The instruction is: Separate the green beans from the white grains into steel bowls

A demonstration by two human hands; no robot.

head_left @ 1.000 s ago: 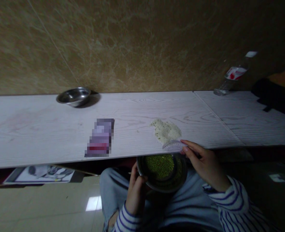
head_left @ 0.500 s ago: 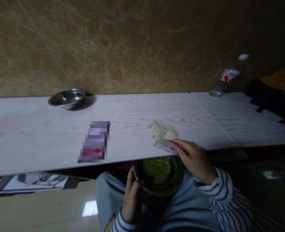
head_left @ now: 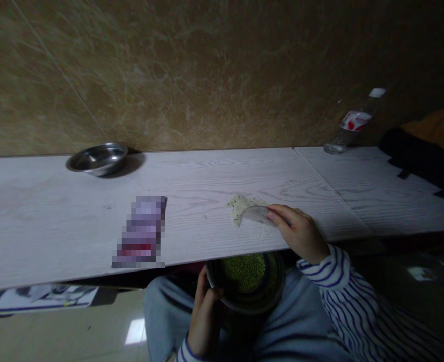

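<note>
My left hand (head_left: 206, 309) grips the left rim of a metal bowl (head_left: 257, 304), held over my lap just below the table edge. Green beans (head_left: 244, 271), which look like mung beans, lie in the bowl. Between the thumb and fingers of my right hand (head_left: 299, 231) is a thin, clear, curved scraper-like piece (head_left: 257, 214). It stands on the tabletop at the near side of a pile of white grains with dark specks (head_left: 239, 203), partly hiding the pile. A few loose grains are scattered between the piece and the table edge.
A shiny metal bowl (head_left: 97, 161) stands at the back left of the white wood-grain table (head_left: 192, 176). A blurred-out flat purplish object (head_left: 141, 231) lies nearer the front. A plastic bottle (head_left: 353, 123) and dark cloth (head_left: 418, 156) are at the right, by the wall.
My right hand has moved the clear piece slightly up, away from the table edge and into the grains. More loose grains show on its near side. My left hand keeps holding the bowl.
</note>
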